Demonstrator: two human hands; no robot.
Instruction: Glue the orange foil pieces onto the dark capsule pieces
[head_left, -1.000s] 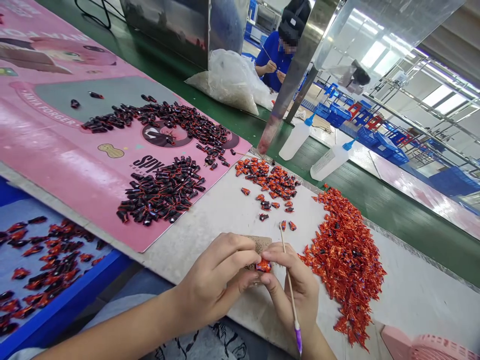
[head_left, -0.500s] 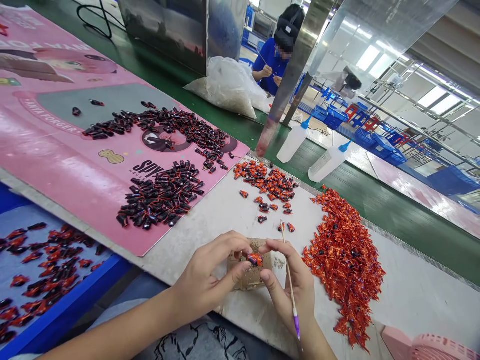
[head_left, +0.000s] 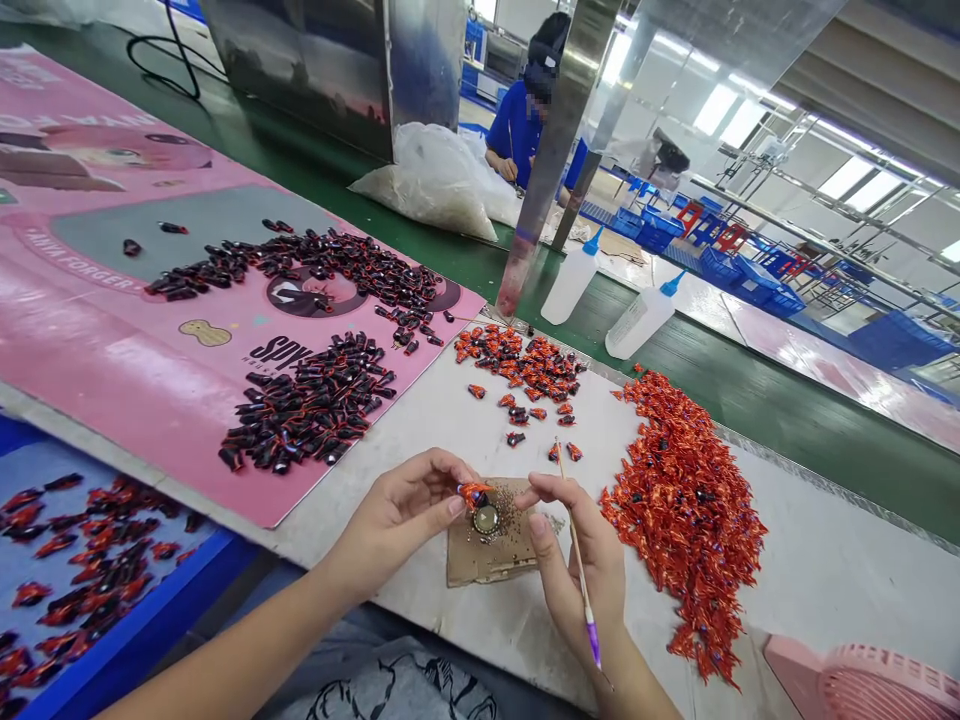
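Observation:
My left hand (head_left: 394, 522) pinches a small orange-red piece (head_left: 472, 492) between its fingertips, just above a round metal cap (head_left: 486, 518). The cap sits on a scrap of brown cardboard (head_left: 487, 560) scattered with dark granules (head_left: 510, 515). My right hand (head_left: 581, 560) lies to the right of the cardboard, closed on a thin wooden stick (head_left: 571, 530) with a purple end. The stick's upper tip points at a few loose orange pieces (head_left: 562, 452). A large heap of orange-red pieces (head_left: 686, 510) lies further right.
A pink printed board (head_left: 150, 330) holds two dark clusters of red-streaked pieces (head_left: 307, 405). More pieces lie in a blue-edged tray (head_left: 90, 570) at left. Beyond are squeeze bottles (head_left: 571, 285), a plastic bag (head_left: 427, 185), a metal post (head_left: 540, 170) and a co-worker in blue (head_left: 517, 135).
My hands have parted, with the right hand drawn away from the orange piece. The metal cap and granules on the cardboard now show. The whole view has shifted slightly.

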